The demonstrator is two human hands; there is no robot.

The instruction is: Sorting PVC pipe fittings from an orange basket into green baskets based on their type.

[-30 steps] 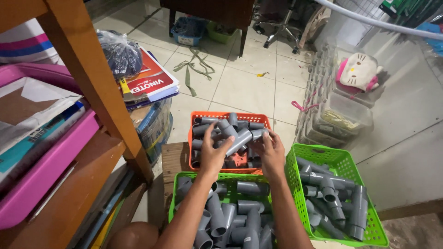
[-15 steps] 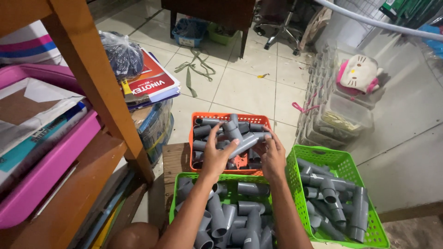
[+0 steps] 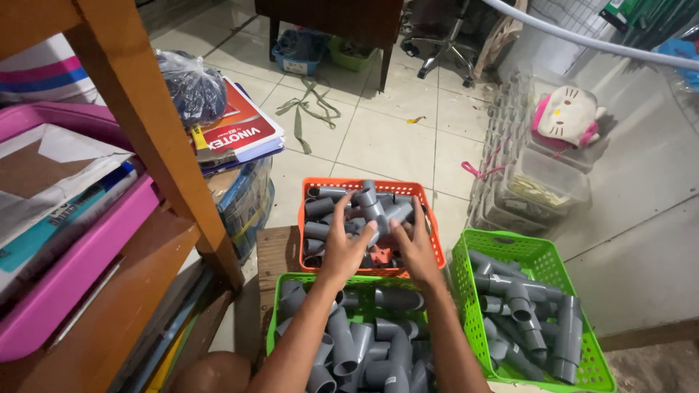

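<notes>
Both my hands reach into an orange basket (image 3: 435,240) filled with several grey pipe fittings (image 3: 320,209). My left hand (image 3: 347,242) and my right hand (image 3: 413,244) are together around a grey tee fitting (image 3: 371,204) on top of the pile, fingers curled on it. Under my forearms sits a green basket (image 3: 275,314) of grey pipe pieces. A second green basket (image 3: 577,291) with more grey elbows and tees stands to the right.
A wooden shelf post (image 3: 156,124) and pink trays (image 3: 87,255) with papers are at the left. Stacked magazines (image 3: 240,135) with a dark plastic bag lie behind. Clear plastic containers (image 3: 542,175) with a plush toy stand at the right. Tiled floor (image 3: 386,138) lies beyond.
My hands have shifted slightly forward and closer together over the orange basket, closing around the grey fitting on top. The baskets have not moved.
</notes>
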